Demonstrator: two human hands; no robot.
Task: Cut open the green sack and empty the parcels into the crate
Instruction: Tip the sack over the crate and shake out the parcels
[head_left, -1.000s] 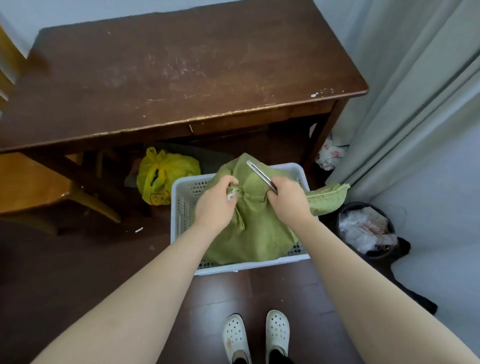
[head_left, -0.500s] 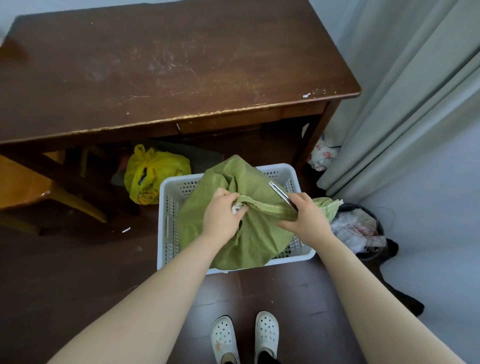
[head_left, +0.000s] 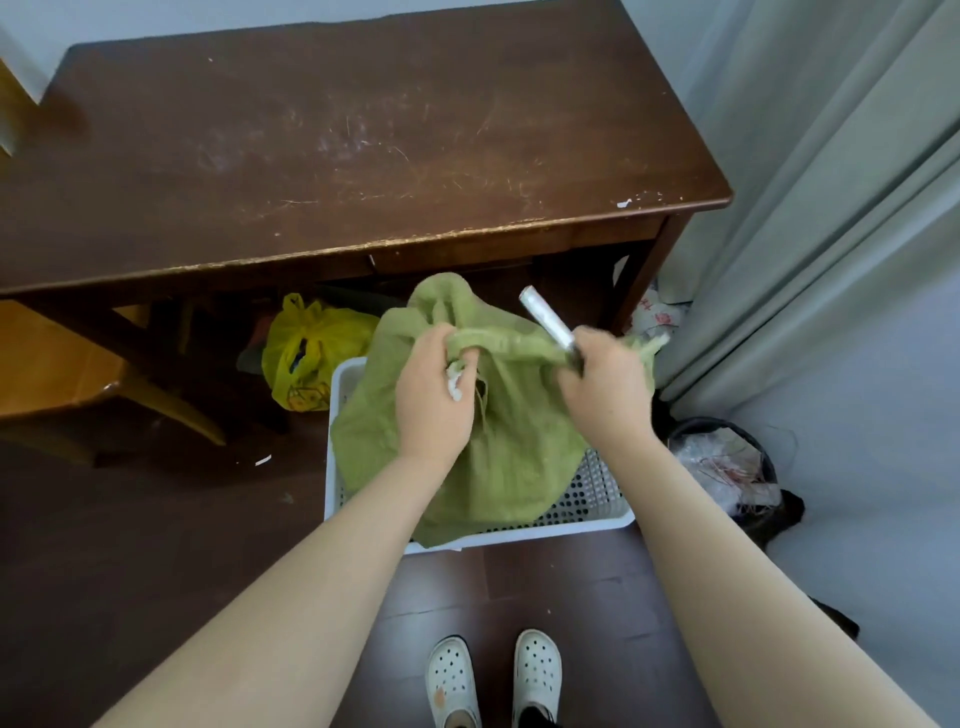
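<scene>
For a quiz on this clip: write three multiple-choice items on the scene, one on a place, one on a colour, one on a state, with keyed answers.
1. Where does the sack sit?
A. on the desk
B. in the white crate
C. in the bin

2. What colour is the bag under the desk?
A. yellow
B. red
C. blue

3. What is the right hand doing?
A. resting open on the desk
B. holding a metal tool at the sack's neck
C. lifting the crate

Answers:
1. B, the sack's body fills the crate, whose rim shows around it.
2. A, bright yellow plastic shows left of the crate.
3. B, the tool sticks up from the closed fist while the left hand grips the bunched neck.
</scene>
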